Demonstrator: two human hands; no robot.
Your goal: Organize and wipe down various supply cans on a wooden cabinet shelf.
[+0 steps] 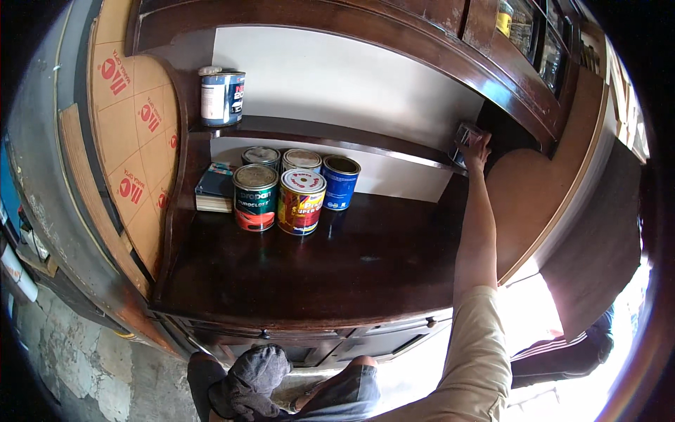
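My right hand [476,149] reaches far out to the right end of the brown wooden shelf [337,141]. Its fingers are closed round the upper part of a small, shiny, dark can [462,135] there; shade and the hand hide much of it. Of my left hand nothing shows; a crumpled dark grey cloth [256,376] sits at my left thigh. On the cabinet top [365,267] several paint cans stand close together, among them a green one [255,200], a red and yellow one [302,204] and a blue one [341,184].
Another blue paint can [223,100] stands at the shelf's left end. Books [214,188] lie beside the grouped cans. Overhead juts an upper cabinet edge [365,39], near my right hand. An orange-brown printed board [137,119] leans at the left. Someone's striped dark trouser leg [562,355] shows lower right.
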